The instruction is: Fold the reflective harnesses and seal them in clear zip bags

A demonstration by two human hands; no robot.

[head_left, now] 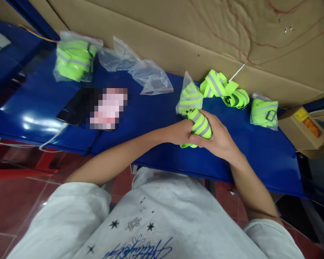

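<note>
- Nearest to me, the wearer's pale shirt point(162, 216) fills the lower middle; its blue lettering is cut off by the bottom edge, and I cannot read it.
- Just beyond, both hands meet over the blue table point(259, 154), close to its front edge.
- The right hand point(217, 133) is curled around a rolled strap point(202, 124), yellow-green with grey stripes, its thumb across the near side. Its other fingers are partly hidden behind the roll.
- The left hand point(185, 131) touches the roll's left side. Its fingers are mostly out of my sight, so I cannot tell how tightly they close.
- Below the hands a piece of the same yellow-green shows; I cannot make out whether it joins the roll.
- To the left lies a black device point(70, 111), its right part lost beside a pixelated patch that I cannot see through.
- At the right, an open box point(302, 129) holds something orange, only partly visible.
- Right behind the roll stands a filled bag point(189, 99), its lower part covered by the roll.
- Farther back and to the right, loose straps point(217, 84) lie in folds, near a right bag point(264, 111) with a buckle showing.
- Back left are a stuffed left bag point(74, 61) and crumpled see-through bags point(151, 77), whose outlines overlap.
- Farthest, cardboard point(151, 28) with red wires point(248, 39) runs out of the top edge.
</note>
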